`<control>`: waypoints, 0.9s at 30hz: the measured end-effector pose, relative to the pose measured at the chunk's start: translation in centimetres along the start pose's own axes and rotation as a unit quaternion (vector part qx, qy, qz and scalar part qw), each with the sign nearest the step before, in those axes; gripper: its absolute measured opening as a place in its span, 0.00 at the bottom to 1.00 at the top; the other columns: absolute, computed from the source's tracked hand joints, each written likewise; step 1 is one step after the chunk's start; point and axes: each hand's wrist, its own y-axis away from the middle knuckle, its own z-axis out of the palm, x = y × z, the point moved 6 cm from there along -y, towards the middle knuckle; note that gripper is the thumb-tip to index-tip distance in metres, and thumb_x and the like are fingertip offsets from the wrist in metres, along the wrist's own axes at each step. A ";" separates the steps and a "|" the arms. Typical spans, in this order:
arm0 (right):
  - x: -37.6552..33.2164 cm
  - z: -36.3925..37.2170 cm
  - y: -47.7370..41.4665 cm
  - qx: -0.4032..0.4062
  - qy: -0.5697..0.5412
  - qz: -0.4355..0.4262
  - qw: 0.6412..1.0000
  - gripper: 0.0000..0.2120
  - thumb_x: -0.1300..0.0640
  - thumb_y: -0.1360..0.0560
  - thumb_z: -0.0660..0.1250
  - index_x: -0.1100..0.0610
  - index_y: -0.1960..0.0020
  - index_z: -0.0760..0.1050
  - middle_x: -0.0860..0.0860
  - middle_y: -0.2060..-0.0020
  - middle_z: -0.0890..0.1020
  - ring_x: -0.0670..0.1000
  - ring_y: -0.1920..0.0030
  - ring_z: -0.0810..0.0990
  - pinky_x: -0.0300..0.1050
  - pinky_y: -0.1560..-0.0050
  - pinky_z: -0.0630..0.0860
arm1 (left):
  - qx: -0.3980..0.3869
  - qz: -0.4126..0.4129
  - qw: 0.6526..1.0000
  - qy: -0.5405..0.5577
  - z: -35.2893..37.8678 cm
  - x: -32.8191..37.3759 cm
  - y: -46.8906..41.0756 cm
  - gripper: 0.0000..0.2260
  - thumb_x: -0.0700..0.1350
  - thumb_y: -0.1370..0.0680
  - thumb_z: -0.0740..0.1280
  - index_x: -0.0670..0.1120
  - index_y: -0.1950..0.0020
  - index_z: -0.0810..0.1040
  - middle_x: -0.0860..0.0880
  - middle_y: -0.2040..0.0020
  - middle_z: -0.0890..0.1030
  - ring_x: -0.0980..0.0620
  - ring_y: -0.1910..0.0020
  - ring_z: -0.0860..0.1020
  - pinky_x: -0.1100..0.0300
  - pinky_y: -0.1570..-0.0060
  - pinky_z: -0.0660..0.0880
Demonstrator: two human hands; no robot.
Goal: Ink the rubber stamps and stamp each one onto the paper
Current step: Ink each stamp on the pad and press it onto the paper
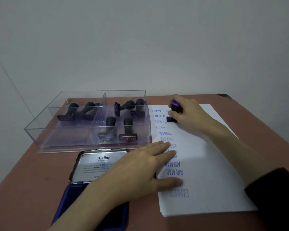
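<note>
Blue ink pad (93,207) open at lower left; right hand stamping at far top of paper.
Near: left hand (140,165) flat, fingers spread, pinning paper (215,180) at left edge. Farther: right hand (187,112) closed around stamp (173,112), base on sheet beside FRAGILE prints, long axis across page. Far left: clear tray (40,130) with remaining stamps, nearer left hand.

Reddish-brown table (32,172) under clear tray (40,130), ink pad (77,194), paper (215,172).
</note>
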 end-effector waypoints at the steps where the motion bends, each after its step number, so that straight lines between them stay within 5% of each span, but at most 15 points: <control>1: -0.1 0.0 0.0 -0.002 0.004 0.000 1.000 0.06 0.58 0.25 0.65 0.53 0.55 0.67 0.49 0.66 0.75 0.49 0.67 0.70 0.39 0.67 0.67 | 0.000 0.002 1.000 -0.001 0.0 0.0 0.0 0.33 0.67 0.26 0.56 0.57 0.25 0.52 0.59 0.24 0.49 0.63 0.27 0.46 0.72 0.35 0.42; 27: -0.3 0.5 -0.1 -0.014 0.018 0.003 1.000 0.09 0.61 0.24 0.63 0.54 0.56 0.62 0.47 0.68 0.72 0.46 0.69 0.69 0.38 0.70 0.64 | 0.002 0.002 1.000 -0.009 0.1 0.0 0.0 0.33 0.67 0.26 0.55 0.57 0.25 0.53 0.60 0.24 0.50 0.64 0.27 0.47 0.74 0.37 0.43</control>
